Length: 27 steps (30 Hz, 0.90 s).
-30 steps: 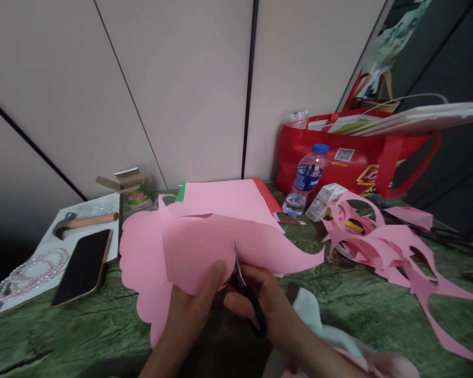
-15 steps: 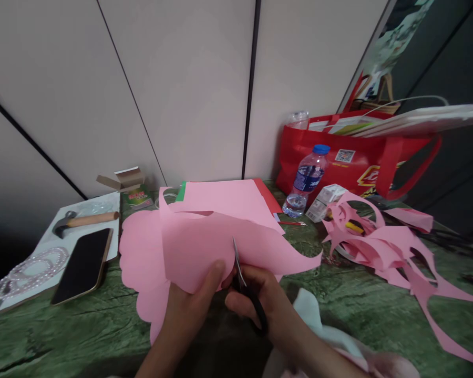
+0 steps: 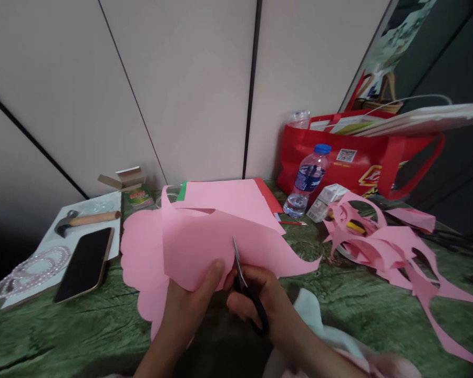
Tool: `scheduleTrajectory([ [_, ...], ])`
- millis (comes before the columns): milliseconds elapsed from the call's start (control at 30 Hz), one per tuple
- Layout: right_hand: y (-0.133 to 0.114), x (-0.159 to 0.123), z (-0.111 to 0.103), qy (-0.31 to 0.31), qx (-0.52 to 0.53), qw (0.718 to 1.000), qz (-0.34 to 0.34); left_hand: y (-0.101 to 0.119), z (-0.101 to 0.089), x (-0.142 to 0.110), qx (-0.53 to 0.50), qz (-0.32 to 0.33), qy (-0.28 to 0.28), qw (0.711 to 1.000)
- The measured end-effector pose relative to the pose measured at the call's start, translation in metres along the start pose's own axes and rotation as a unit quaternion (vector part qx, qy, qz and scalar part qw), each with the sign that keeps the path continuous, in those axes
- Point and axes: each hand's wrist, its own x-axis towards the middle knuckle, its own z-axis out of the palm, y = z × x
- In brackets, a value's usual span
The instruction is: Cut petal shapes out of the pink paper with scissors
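Note:
My left hand [image 3: 199, 294] pinches a curved sheet of pink paper [image 3: 199, 239], thumb on top and the other fingers hidden beneath it. In my right hand [image 3: 266, 296] are black-handled scissors [image 3: 256, 310], fingers wrapped round the handles. Their metal blades lie at the paper's near edge, just right of my left thumb, pointing away from me. The sheet's right end narrows to a curled tip. Below and left of it lies a scalloped pink paper shape [image 3: 142, 252]. Behind rests a stack of pink sheets [image 3: 228, 194] with green and red edges showing.
On the left are a hammer [image 3: 90, 218], a phone [image 3: 84, 265] and strings of beads [image 3: 31, 273]. Pink paper scraps [image 3: 386, 247] heap on the right. A water bottle [image 3: 307, 181] and small white box [image 3: 326, 202] stand before a red bag [image 3: 339, 157]. A pale wall closes the back.
Almost nothing differs. The view has shifted slightly; both hands, the scissors and the pink sheet keep nearly the same positions.

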Motion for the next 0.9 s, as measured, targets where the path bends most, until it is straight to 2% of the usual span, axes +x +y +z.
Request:
scheduleTrajectory([
  [367, 0.0003, 0.0002, -0.0005, 0.002, 0.011, 1.000, 0.001, 0.0000, -0.0012, -0.0008, -0.009, 0.003, -0.014, 1.000],
  [533, 0.0041, 0.0008, -0.0015, -0.001, 0.048, 0.999, -0.006, -0.0024, -0.0038, 0.0017, 0.016, 0.003, -0.059, 0.998],
  [700, 0.0048, 0.0018, -0.0027, -0.007, 0.064, 0.998, -0.008, -0.0003, -0.0019, -0.0006, 0.010, -0.003, -0.038, 0.999],
  [900, 0.0023, 0.0010, -0.0027, -0.006, 0.041, 0.999, -0.006, -0.0016, -0.0026, 0.0007, 0.016, 0.007, -0.042, 0.999],
])
